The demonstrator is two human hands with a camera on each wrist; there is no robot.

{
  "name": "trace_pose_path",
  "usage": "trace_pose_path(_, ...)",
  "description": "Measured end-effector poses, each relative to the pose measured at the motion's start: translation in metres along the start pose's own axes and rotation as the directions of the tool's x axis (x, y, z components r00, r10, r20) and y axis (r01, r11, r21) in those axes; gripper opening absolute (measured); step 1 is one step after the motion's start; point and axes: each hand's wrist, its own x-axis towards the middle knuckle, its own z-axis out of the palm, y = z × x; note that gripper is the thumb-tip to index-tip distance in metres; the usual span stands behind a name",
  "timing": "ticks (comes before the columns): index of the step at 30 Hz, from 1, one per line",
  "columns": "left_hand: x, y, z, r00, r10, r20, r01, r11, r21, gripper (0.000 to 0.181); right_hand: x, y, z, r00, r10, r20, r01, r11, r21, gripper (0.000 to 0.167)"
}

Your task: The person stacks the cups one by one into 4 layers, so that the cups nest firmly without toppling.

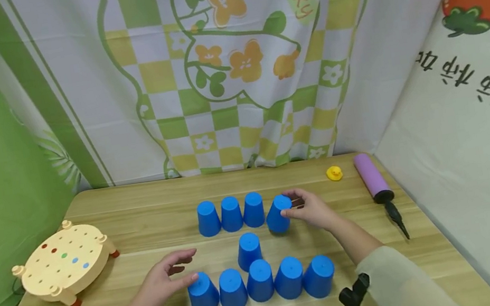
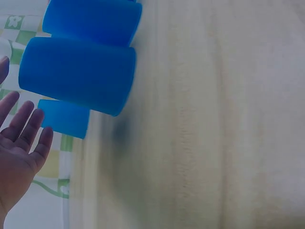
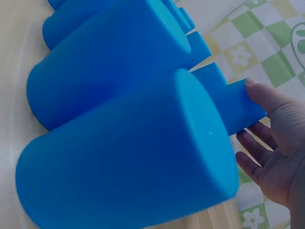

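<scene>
Upside-down blue cups stand on the wooden table. With its thumb on the near side and its fingers at the far side, my right hand holds a tilted cup at the right end of the back row. Three upright cups make up the rest of that row. My left hand has loosely extended fingers, its thumb by the top of the leftmost front cup; whether they touch I cannot tell. The left wrist view shows these fingers spread, gripping nothing. In the right wrist view, the held cup is partly hidden behind nearer cups.
Several cups form the front row, with a single cup just behind its middle. At the left stands a round cream stool-like board with short legs. A yellow rubber duck and a purple hand pump lie at the back right.
</scene>
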Motion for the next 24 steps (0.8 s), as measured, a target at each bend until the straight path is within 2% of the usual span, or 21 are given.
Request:
trace_pose_path(4,-0.004,-0.004,0.002,1.0,-0.002,0.024,0.002,1.0,-0.018,0.053,0.01,0.002,0.001,0.999,0.046,-0.03,-0.046,0.999,0.003,0.055)
trace_pose_path(9,-0.008,-0.003,0.0,0.998,-0.024,0.061,0.025,0.999,-0.023,0.057,0.021,0.004,0.003,0.994,0.095,-0.059,-0.096,0.995,-0.008,0.056)
trace_pose_path(24,-0.012,-0.008,0.004,0.996,-0.028,0.089,0.033,0.998,-0.046,0.06,0.037,0.007,0.011,0.993,0.102,-0.063,-0.107,0.992,-0.07,0.055)
